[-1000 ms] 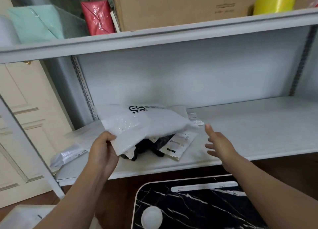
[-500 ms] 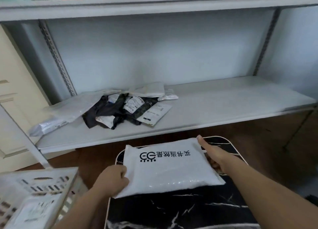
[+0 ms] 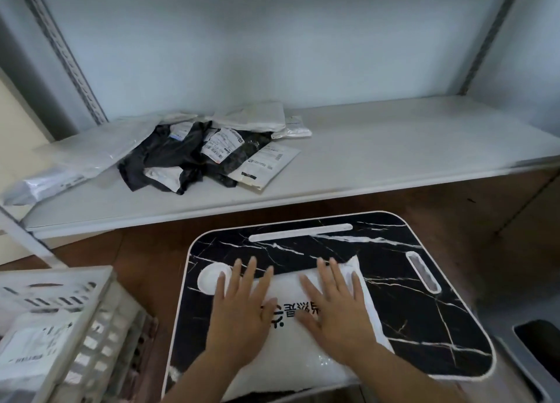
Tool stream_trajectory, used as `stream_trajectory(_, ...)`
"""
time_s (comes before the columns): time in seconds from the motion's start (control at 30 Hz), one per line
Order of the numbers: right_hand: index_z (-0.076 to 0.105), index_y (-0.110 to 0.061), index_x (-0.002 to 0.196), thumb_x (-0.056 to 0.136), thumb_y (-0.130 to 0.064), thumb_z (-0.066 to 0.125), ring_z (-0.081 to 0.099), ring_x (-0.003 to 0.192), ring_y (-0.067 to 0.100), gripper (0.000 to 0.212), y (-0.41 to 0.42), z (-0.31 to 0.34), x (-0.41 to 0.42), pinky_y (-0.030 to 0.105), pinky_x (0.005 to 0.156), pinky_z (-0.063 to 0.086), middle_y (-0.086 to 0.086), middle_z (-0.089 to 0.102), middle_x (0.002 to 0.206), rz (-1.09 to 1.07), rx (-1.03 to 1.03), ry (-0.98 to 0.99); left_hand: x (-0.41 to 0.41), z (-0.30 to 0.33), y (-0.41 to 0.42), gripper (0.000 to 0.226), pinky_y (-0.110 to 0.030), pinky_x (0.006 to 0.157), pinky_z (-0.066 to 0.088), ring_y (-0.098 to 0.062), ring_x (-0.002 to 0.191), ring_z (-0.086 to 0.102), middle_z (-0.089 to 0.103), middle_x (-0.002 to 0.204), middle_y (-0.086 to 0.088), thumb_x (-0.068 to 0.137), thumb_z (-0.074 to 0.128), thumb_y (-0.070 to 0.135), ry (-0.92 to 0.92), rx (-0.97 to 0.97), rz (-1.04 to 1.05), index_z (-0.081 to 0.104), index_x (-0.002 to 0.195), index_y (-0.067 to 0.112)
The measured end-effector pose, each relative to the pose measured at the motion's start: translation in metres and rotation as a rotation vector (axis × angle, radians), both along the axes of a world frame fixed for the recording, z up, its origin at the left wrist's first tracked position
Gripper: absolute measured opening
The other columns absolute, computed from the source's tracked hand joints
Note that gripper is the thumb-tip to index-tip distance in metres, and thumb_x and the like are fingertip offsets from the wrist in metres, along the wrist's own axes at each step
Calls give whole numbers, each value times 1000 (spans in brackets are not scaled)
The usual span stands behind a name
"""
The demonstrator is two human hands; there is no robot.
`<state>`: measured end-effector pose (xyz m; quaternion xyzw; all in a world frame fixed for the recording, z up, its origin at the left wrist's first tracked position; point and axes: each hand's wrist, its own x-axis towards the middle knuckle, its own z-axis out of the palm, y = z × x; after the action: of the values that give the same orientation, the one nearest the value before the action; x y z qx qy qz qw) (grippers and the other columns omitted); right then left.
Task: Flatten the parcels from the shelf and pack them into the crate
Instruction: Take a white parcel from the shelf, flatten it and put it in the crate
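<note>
We press both palms flat, fingers straight and spread, on the soft white plastic mailer parcel with black printed lettering (image 3: pixel 327 363), our left hand (image 3: pixel 242 308) on its left part and our right hand (image 3: pixel 333 305) on its right. It lies on the black marble-patterned lap tray with a white rim (image 3: pixel 424 305). The white slatted plastic crate (image 3: pixel 91 317) stands to the left with a flat white parcel inside, and a heap of black and white mailer bags (image 3: pixel 194 157) lies on the pale grey shelf board (image 3: pixel 394 148) beyond.

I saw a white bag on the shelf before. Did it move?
Yes. The white parcel came off the shelf and down onto the black marble tray, where the left hand and right hand press it flat.
</note>
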<state>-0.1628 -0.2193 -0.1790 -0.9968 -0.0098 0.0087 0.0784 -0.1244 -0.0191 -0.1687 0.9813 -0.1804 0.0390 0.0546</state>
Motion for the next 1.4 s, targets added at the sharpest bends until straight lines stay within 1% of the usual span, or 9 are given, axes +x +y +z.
stream_trajectory(0.03, 37, -37, 145, 95, -70, 21, 20, 146, 30, 62, 4, -10, -2, 60, 107, 21, 8, 31, 156, 48, -7, 3, -5, -10, -9, 52, -50, 111, 19, -30, 142, 27, 36, 152, -6, 99, 19, 48, 35, -1, -46, 37, 145, 29)
stream_trajectory(0.1, 31, -40, 148, 95, -69, 26, 18, 146, 30, 61, 10, -25, -4, 61, 106, 18, 6, 29, 157, 63, -34, -9, -13, -30, -18, 54, -55, 107, 17, -31, 144, 19, 30, 156, -5, 101, 13, 49, 96, 0, -53, 34, 147, 32)
stream_trajectory(0.2, 24, -40, 150, 95, -68, 25, 18, 147, 33, 62, 11, -34, -1, 65, 107, 15, 6, 23, 159, 55, -75, -56, -13, -46, -21, 56, -60, 108, 14, -31, 146, 15, 21, 159, -4, 100, 9, 50, 71, -28, -22, 28, 150, 32)
stream_trajectory(0.3, 22, -39, 151, 95, -67, 24, 14, 147, 34, 62, 10, -39, 2, 69, 107, 15, 6, 17, 161, 51, -84, -50, -10, -48, -23, 56, -63, 109, 15, -32, 147, 14, 19, 160, -3, 100, 11, 50, 75, -30, -22, 28, 150, 32)
stream_trajectory(0.47, 23, -39, 151, 95, -67, 25, 13, 147, 35, 62, 11, -45, 3, 71, 106, 16, 7, 16, 161, 51, -92, -37, -11, -55, -23, 56, -64, 110, 16, -32, 147, 14, 18, 160, -3, 99, 12, 50, 79, -35, -16, 28, 150, 32)
stream_trajectory(0.67, 28, -36, 150, 96, -66, 21, 15, 147, 36, 62, 11, -48, 4, 73, 104, 19, 9, 20, 160, 54, -107, -5, -11, -61, -23, 58, -64, 110, 17, -32, 147, 15, 20, 159, -3, 95, 30, 48, 88, -18, -27, 27, 150, 31)
stream_trajectory(0.8, 27, -37, 150, 96, -66, 21, 14, 147, 35, 61, 10, -53, 2, 73, 105, 17, 9, 19, 160, 57, -108, -9, -11, -67, -23, 55, -65, 110, 15, -32, 147, 15, 21, 159, -3, 98, 20, 49, 97, -8, -27, 28, 150, 31)
stream_trajectory(1.0, 28, -36, 150, 97, -65, 20, 14, 147, 35, 61, 10, -58, 3, 72, 105, 16, 9, 19, 160, 62, -108, -15, -11, -73, -24, 56, -65, 110, 16, -33, 146, 16, 22, 159, -3, 95, 30, 47, 84, -13, -26, 32, 149, 31)
stream_trajectory(1.4, 25, -37, 151, 96, -64, 22, 8, 148, 34, 61, 9, -66, 7, 72, 108, 10, 8, 13, 162, 65, -104, 9, -8, -81, -26, 56, -66, 111, 12, -33, 147, 13, 20, 159, -4, 96, 29, 46, 107, -1, -24, 32, 149, 30)
